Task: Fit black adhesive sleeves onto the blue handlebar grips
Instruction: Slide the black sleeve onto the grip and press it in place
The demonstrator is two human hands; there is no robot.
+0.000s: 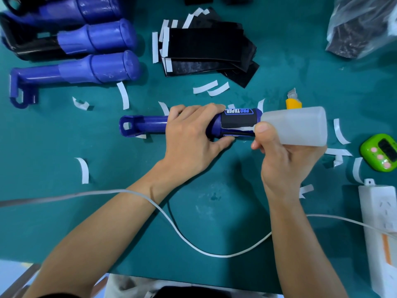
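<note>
Both hands are wrapped on something: my left hand [189, 136] grips the blue handlebar grip [148, 123] mid-table, its black sleeve [238, 121] on; my right hand [281, 160] clasps a translucent bottle [300, 125] at its right end.

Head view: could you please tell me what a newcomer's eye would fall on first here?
At centre, the left hand grips a blue grip wrapped in a black sleeve, while the right hand holds a white bottle at its end. Behind lie a pile of black sleeves and, upper left, bare blue grips; white strips litter the green table.
</note>
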